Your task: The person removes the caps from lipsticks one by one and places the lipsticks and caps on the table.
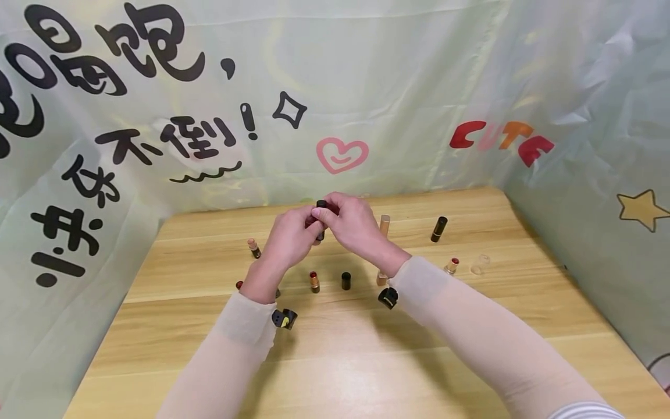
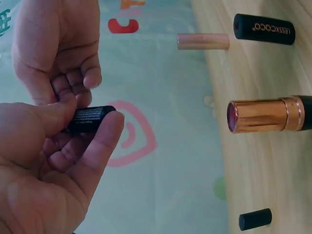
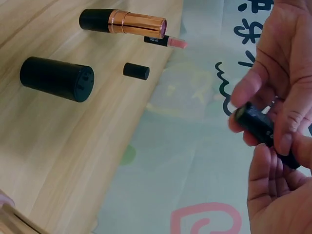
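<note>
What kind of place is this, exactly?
Possibly a small booth or filming corner: a printed cloth backdrop hangs behind and on both sides of a wooden table, where an open lipstick and a black cap stand.

Soft shadows and pale glare on the tabletop (image 1: 340, 372); wrist views dimmer.

Between the fingers (image 2: 108, 132) sits a tube (image 2: 90, 120). On the table (image 1: 335, 355), one lipstick (image 1: 253, 249) stands left of them, another lipstick (image 1: 314, 282) before them beside a cap (image 1: 346, 281), a cylinder (image 1: 438, 229) well right.
</note>
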A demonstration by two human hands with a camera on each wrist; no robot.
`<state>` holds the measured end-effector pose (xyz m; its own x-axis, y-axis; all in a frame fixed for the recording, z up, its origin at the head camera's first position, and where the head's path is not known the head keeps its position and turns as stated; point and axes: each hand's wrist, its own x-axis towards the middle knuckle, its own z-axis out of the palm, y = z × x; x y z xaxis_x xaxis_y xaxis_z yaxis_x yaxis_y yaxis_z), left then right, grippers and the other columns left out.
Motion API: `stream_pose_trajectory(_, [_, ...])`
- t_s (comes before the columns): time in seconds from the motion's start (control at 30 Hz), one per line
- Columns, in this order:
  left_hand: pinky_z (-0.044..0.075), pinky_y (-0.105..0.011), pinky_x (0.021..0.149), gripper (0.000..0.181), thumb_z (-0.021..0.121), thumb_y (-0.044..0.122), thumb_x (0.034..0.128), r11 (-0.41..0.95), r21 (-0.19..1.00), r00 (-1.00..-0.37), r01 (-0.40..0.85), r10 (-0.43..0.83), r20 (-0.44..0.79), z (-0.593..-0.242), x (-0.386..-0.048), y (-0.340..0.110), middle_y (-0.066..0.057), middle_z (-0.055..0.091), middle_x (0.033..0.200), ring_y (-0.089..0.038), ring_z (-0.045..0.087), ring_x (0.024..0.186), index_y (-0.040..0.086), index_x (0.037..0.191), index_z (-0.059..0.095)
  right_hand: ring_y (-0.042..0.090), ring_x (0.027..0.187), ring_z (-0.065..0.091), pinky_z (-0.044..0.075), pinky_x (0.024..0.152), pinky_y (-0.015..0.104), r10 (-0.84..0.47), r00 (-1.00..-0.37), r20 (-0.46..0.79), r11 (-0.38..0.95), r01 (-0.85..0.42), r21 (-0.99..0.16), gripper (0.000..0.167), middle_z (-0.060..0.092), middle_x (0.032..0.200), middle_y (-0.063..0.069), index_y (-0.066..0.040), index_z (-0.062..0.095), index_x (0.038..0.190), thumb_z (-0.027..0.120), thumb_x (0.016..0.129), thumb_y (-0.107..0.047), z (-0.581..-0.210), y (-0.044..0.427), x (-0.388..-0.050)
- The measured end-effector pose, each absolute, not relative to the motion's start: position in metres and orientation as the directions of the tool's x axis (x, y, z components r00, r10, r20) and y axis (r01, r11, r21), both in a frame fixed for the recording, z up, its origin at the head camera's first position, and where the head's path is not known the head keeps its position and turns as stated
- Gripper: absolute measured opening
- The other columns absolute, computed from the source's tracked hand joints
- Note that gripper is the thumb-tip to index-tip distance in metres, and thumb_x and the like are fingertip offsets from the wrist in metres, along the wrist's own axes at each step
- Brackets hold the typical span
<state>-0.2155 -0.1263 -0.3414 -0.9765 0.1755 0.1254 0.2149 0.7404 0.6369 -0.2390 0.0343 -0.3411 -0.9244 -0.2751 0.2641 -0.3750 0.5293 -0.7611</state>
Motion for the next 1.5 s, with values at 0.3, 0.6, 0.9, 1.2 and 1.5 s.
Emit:
stream_pose_trajectory(0.3, [0.063,-0.038,0.080,0.048,0.064,0.032,0.1074,0.668,0.721,-0.982,0.184,0.162,0.100,-0.352,-0.218,-0.129,-0.003,0.076,0.124,-0.018,0.077,0.096,0.025,0.154,0.053,0.024,0.081,0.067,0.059,0.068,0.032,-0.218,-0.951,0.217,0.355,-0.285,-0.891,0.022,0.074,0.095,0.004,-0.013,0.075,0.107,0.068,0.105,-0.034,-0.332,0.041,-0.244])
stream_pose_trajectory(0.6, [0.059,-0.040,0.088,0.019,0.072,0.027,0.1028,0.648,0.760,-0.998,0.053,0.007,0.063,-0.363,-0.228,-0.135,-0.003,0.077,0.116,-0.023,0.074,0.111,0.015,0.117,0.068,0.021,0.093,0.065,0.055,0.074,0.033,-0.158,-0.970,0.184,0.364,-0.230,-0.902,0.019,0.074,0.105,0.005,-0.013,0.077,0.114,0.069,0.102,-0.026,-0.344,0.057,-0.264])
stream_pose_trajectory(0.9, [0.050,-0.035,0.072,0.011,0.077,0.025,0.0989,0.682,0.729,-0.997,-0.059,-0.076,-0.009,-0.381,-0.246,-0.132,-0.004,0.072,0.103,-0.024,0.067,0.090,0.017,0.102,0.070,0.023,0.091,0.068,0.054,0.080,0.045,-0.249,-0.963,0.100,0.708,-0.252,-0.660,0.022,0.073,0.103,0.005,-0.012,0.070,0.118,0.073,0.101,-0.026,-0.376,0.053,-0.285])
stream_pose_trajectory(1.2, [0.053,-0.033,0.070,0.006,0.077,0.016,0.0975,0.796,0.602,-0.997,-0.064,-0.026,-0.073,-0.403,-0.257,-0.124,-0.003,0.075,0.093,-0.021,0.067,0.083,0.013,0.096,0.073,0.026,0.096,0.070,0.057,0.088,0.044,-0.326,-0.945,0.000,0.835,-0.288,-0.469,0.016,0.077,0.104,0.006,-0.010,0.073,0.114,0.067,0.101,-0.018,-0.397,0.046,-0.290])
stream_pose_trajectory(1.5, [0.056,-0.038,0.078,0.008,0.075,0.017,0.1000,0.853,0.519,-0.997,-0.048,-0.006,-0.083,-0.413,-0.256,-0.118,-0.003,0.073,0.095,-0.024,0.068,0.086,0.013,0.095,0.071,0.022,0.089,0.067,0.057,0.083,0.040,-0.340,-0.938,-0.069,0.878,-0.290,-0.382,0.010,0.073,0.097,0.003,-0.011,0.073,0.106,0.068,0.101,-0.017,-0.408,0.044,-0.287])
